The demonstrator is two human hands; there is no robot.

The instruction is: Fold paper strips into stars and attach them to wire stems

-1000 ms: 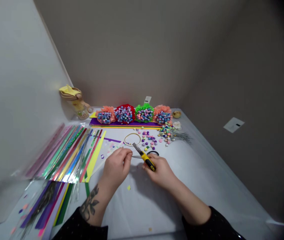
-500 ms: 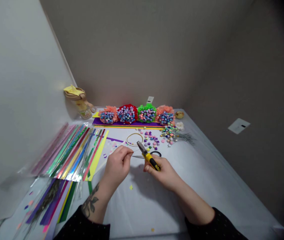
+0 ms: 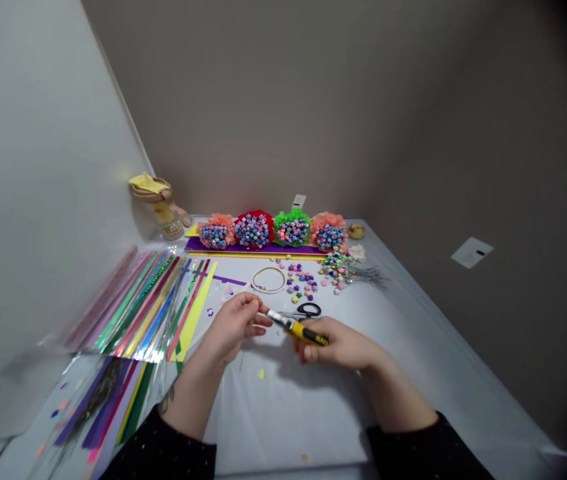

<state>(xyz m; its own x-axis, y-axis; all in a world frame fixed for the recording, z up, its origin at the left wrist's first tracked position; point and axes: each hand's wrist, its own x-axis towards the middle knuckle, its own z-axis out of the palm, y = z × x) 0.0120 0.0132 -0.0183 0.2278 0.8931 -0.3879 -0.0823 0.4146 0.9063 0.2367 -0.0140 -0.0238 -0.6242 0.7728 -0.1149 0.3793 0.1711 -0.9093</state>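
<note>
My right hand (image 3: 338, 341) is wrapped round a pair of pliers (image 3: 308, 333) with yellow and black handles. Their metal jaws point left and reach the fingertips of my left hand (image 3: 236, 325). My left thumb and forefinger are pinched together, while the other fingers are loosely curled. A thin wire seems to run from this pinch, but most of it is too fine to make out. Just behind the pliers lie scissors (image 3: 309, 309) with black handles, partly covered by the jaws. A thin gold-coloured hoop (image 3: 268, 281) rests beyond my left hand.
Loose folded paper stars (image 3: 303, 280) lie behind the scissors, near a bundle of thin wires (image 3: 370, 275). Several star-filled paper flowers (image 3: 254, 230) line the back. Coloured strips (image 3: 136, 303) cover the left side. A jar (image 3: 170, 230) stands at the back left.
The pliers have swung down and left, so their jaws now meet my left fingertips. My left hand has turned and its lower fingers have loosened. The pliers stay in my right hand.
</note>
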